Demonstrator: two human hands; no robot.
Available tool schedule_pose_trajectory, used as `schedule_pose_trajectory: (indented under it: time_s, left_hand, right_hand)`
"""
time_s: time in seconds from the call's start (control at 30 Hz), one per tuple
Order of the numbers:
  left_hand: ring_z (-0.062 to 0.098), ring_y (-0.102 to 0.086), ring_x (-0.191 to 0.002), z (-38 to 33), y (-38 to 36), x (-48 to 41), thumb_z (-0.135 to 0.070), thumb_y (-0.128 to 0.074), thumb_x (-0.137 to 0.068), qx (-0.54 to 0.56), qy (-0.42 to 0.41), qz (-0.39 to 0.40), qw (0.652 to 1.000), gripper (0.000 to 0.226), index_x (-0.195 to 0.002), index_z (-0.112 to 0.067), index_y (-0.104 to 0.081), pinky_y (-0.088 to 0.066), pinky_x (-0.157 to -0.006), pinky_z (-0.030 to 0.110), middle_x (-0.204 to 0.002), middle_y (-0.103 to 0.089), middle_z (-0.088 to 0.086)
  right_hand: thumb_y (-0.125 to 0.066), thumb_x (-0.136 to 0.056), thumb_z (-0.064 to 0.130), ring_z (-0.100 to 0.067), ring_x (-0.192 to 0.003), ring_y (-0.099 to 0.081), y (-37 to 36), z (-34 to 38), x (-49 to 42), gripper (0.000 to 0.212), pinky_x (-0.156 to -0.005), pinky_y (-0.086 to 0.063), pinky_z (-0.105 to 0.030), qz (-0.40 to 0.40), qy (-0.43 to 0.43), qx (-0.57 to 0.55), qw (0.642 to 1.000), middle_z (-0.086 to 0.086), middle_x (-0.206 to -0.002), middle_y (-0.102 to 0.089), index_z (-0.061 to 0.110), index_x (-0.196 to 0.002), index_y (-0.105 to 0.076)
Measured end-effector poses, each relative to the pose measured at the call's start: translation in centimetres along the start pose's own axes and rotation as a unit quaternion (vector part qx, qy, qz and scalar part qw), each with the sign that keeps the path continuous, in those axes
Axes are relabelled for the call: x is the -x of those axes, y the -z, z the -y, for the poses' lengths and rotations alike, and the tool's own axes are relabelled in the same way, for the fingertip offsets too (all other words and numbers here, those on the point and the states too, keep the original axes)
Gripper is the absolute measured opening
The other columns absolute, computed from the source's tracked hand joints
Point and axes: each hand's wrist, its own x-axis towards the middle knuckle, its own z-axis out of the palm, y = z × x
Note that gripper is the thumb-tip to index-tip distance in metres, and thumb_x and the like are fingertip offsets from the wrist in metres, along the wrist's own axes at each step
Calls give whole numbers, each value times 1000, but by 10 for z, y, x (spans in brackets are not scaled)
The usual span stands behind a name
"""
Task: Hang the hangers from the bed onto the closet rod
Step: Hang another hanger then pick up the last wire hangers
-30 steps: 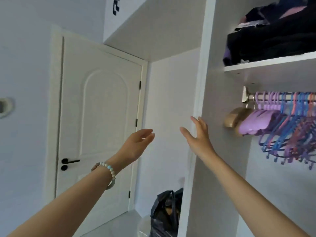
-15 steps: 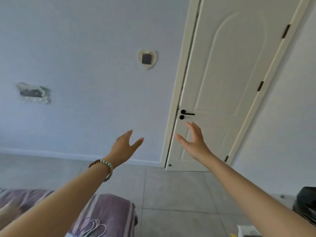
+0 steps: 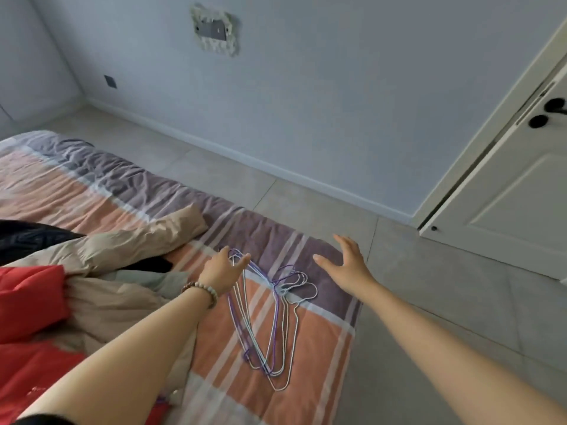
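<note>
Hangers [image 3: 270, 317]: bundled flat near bed [image 3: 322, 348] edge, lower centre (within easy reach). Left hand [image 3: 221, 271], right hand [image 3: 345, 266]: spread, empty, flanking them, apparently to gather.

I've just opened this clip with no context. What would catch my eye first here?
A tangle of thin purple and pale wire hangers lies on the striped bedspread, near the bed's corner. Both arms stretch toward it: the left hand is open at the pile's far end, and the right hand is open over the bed's corner, to the right of the pile. A bright red garment is heaped at the left.
</note>
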Motion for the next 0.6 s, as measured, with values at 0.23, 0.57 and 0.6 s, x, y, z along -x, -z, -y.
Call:
schedule_pose_trajectory:
  time_s: [0.23,0.57,0.6]
  left_hand:
    - [30,-35,-135,99,-79,-19,-53,-42,-92,38,109,59,992,78,-146,-1,-19,-31,-109,34,-149,-31,16]
    - [28,-44,-127,154,-176,-37,-36,-37,-99,95,139,109,980,52,-137,-2,-36,-33,-100,29,-139,-45,14]
    - [28,-47,-123,156,-184,-39,-32,-35,-99,96,134,109,980,45,-134,-3,-41,-35,-97,29,-136,-49,14]
  right_hand:
    - [-65,-86,32,-21,-134,-36,-130,-59,-15,68,-107,-29,-27,99,-76,-42,991,-10,-146,-35,10,-142,-34]
    - [-63,-89,23,-22,-125,-49,-245,-151,-24,54,-98,-35,-24,155,-223,-154,950,-9,-139,-49,8,-137,-42]
    - [-64,-88,21,-23,-124,-49,-253,-158,-24,55,-99,-36,-25,159,-228,-157,947,-9,-138,-50,8,-137,-42]
